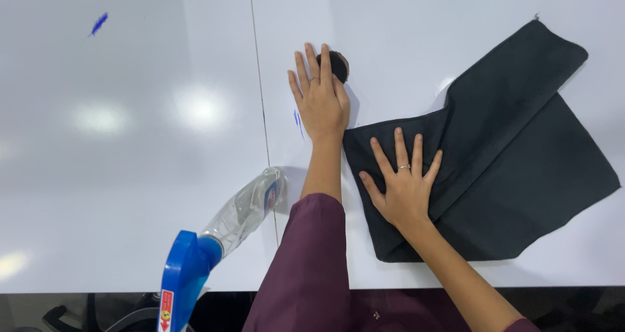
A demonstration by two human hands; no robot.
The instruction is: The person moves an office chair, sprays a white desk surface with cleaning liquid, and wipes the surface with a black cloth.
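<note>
My left hand (320, 96) lies flat on the white table (130, 143), fingers together, its fingertips touching a small round dark pad (338, 65) that peeks out beyond them. A short blue ink mark (297, 122) shows on the table just left of that wrist. My right hand (403, 182) presses flat with spread fingers on the near left part of a large dark grey cloth (508, 150), which lies folded over itself and spreads to the right.
A clear spray bottle (244, 211) with a blue trigger head (183, 273) lies tilted at the near edge, left of my left arm. Another blue ink smear (98, 23) marks the far left. A seam (260, 110) splits the table surface.
</note>
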